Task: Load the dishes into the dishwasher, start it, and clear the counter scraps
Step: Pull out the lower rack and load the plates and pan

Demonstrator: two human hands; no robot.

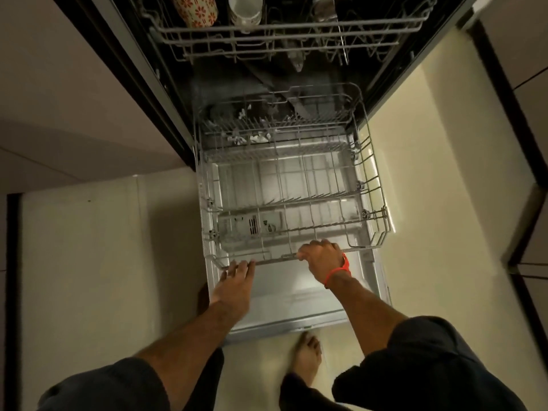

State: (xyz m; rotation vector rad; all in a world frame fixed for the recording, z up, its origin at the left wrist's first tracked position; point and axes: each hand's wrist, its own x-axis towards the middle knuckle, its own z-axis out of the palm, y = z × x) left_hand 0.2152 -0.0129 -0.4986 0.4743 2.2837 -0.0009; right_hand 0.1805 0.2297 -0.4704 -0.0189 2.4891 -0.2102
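Observation:
The dishwasher stands open with its door (284, 304) folded down flat in front of me. The lower wire rack (370, 185) is pulled out over the door and holds no dishes. My right hand (321, 256) grips the rack's front rail, an orange band on its wrist. My left hand (237, 277) touches the same rail at its left corner with straight fingers. The upper rack (290, 34) at the top holds a floral-patterned cup (195, 10) and a clear glass (245, 10).
Pale cabinet fronts (68, 93) flank the dishwasher on the left and right. The floor (89, 262) is light tile. My bare foot (307, 357) stands just below the door's front edge. A detergent compartment (252, 226) shows through the rack.

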